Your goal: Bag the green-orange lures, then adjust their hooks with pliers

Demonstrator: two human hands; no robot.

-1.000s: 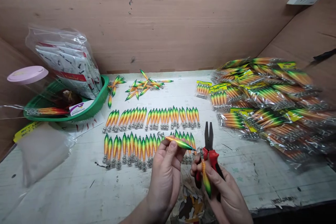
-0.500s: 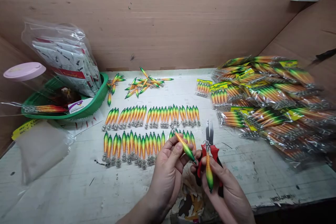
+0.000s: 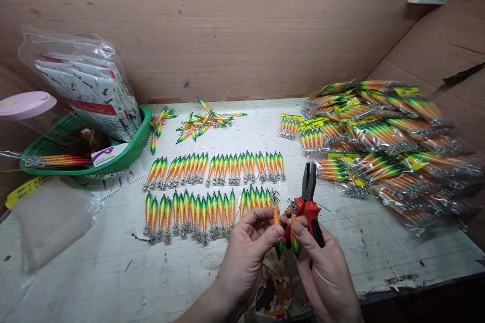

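My left hand (image 3: pixel 248 252) pinches a green and orange lure (image 3: pixel 276 218) upright, its hooks at the top and green tip down. Close beside it, my right hand (image 3: pixel 322 267) holds a second lure (image 3: pixel 294 237) between thumb and fingers, also hooks up. Red-handled pliers (image 3: pixel 309 184) rest in the same right hand, jaws pointing away from me and nearly together. Just beyond my hands lie two rows of like lures, a back row (image 3: pixel 227 167) and a front row (image 3: pixel 189 212); my left hand hides part of the front row.
A green basket (image 3: pixel 142 136) with packets stands at the left, a plastic bag (image 3: pixel 56 217) in front of it. Loose lures (image 3: pixel 206 120) lie near the back wall. Packed lures (image 3: pixel 379 136) are heaped at the right. Scraps (image 3: pixel 271 295) lie below my hands.
The lure in my left hand has turned from slanting, hooks at upper left, to upright beside the other lure. The pliers have shifted slightly right and up, and their jaws look turned.
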